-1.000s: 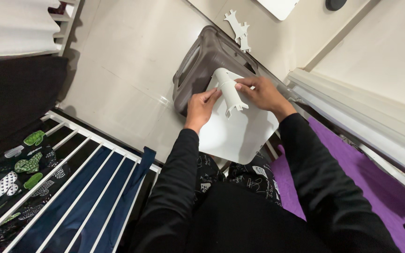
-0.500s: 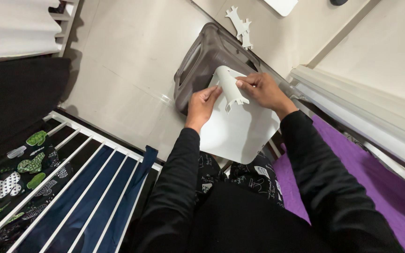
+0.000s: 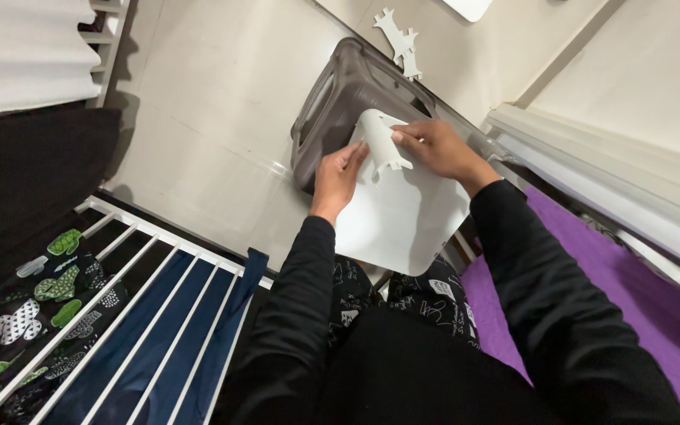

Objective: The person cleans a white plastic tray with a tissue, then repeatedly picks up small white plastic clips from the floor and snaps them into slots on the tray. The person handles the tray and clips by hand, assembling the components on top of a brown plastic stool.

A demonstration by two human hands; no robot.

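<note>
1. Your left hand sits just left of centre in the upper half of the frame. Its grip is closed on the left edge of the white curved piece, fingers pressed against it.
2. Your right hand sits right of centre, at the same height. Its grip is closed on the right side of the same piece, fingertips on its upper surface.
3. The white curved piece is held between both hands, above the flat white panel. It is bent into a partial tube, with small tabs along its lower edge.
4. The flat white panel lies under both hands, at the centre of the frame. It has rounded corners. It rests over your lap, and its upper edge overlaps the grey plastic container.
5. The grey plastic container stands on the pale floor, above the hands in the frame. Its lid is translucent.
6. A white cut-out part with notched edges lies on the floor at the top centre, well apart from the hands.
7. A white drying rack fills the lower left. Dark blue cloth hangs over its bars, and a black cloth with green and white prints lies at the far left.
8. A purple cloth covers the lower right, beside your right sleeve.
</note>
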